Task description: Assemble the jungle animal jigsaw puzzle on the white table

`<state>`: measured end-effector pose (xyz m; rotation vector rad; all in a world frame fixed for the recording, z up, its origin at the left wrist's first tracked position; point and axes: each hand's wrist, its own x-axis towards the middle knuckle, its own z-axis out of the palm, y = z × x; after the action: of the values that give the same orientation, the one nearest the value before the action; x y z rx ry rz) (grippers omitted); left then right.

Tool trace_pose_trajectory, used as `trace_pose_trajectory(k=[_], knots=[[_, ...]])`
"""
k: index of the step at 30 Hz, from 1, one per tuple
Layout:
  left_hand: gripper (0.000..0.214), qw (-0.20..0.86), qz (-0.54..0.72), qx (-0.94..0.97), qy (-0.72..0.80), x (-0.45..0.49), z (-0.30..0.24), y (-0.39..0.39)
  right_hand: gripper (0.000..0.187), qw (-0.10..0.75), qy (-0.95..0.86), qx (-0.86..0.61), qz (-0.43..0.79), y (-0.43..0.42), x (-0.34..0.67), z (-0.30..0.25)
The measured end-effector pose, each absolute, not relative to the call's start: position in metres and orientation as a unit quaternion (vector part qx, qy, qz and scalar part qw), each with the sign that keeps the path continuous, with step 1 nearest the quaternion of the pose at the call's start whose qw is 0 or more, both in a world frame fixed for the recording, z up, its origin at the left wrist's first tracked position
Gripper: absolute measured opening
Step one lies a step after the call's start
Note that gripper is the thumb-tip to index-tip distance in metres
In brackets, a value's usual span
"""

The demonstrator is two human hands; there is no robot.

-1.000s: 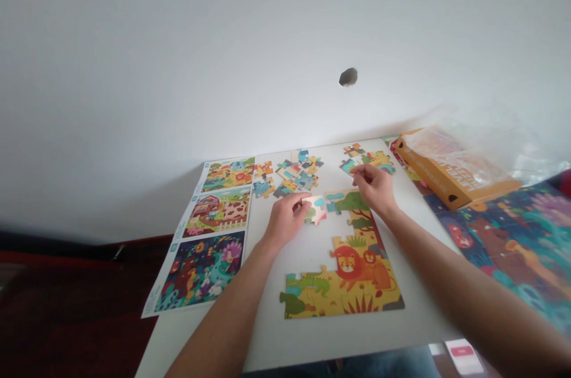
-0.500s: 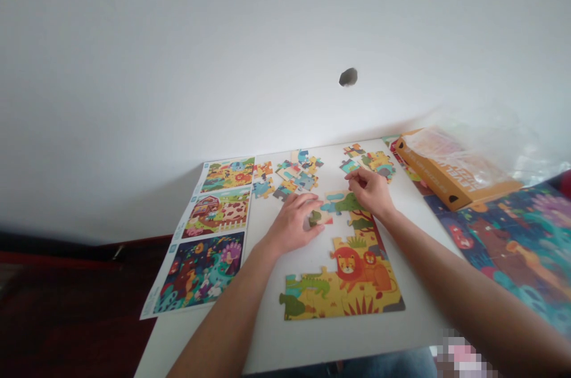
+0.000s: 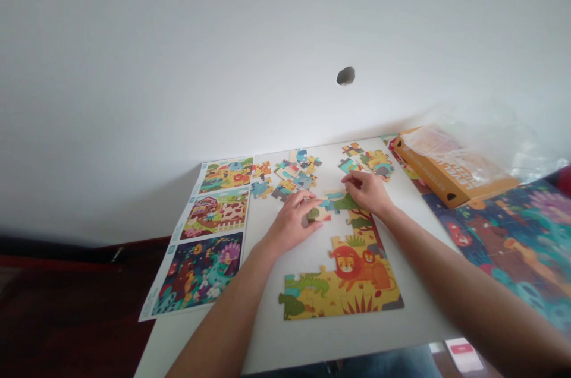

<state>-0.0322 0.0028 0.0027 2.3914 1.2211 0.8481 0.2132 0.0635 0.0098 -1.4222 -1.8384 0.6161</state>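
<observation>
My left hand curves its thumb and fingers around a loose puzzle piece with green and red on it, low over the table. Just right of it is the blue-and-green top end of a partly joined jigsaw puzzle, which shows lions and a crocodile. Over that top end rests my right hand, its fingers pinched together; whatever lies between the fingertips is hidden. Loose puzzle pieces lie in a pile beyond my left hand, and another group of pieces is beyond my right.
A picture sheet with three scenes lies along the table's left side. At right stand an orange puzzle box with clear plastic on it and a dark forest puzzle. The white wall borders the table's far edge.
The view has shifted slightly. My left hand and its piece have edged a little toward the puzzle's top end; my right hand has stayed nearly in place.
</observation>
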Motion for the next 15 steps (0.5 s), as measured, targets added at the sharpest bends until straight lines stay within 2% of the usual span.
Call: trace_pose_trajectory(k=[9, 15], knots=[[0.055, 0.223, 0.319, 0.842, 0.374, -0.02, -0.001, -0.002, 0.019, 0.362, -0.726, -0.533, 0.241, 0.062, 0.21, 0.01], [0.051, 0.219, 0.325, 0.848, 0.357, -0.008, -0.004, -0.007, 0.02, 0.359, -0.732, -0.528, 0.237, 0.062, 0.209, 0.007]])
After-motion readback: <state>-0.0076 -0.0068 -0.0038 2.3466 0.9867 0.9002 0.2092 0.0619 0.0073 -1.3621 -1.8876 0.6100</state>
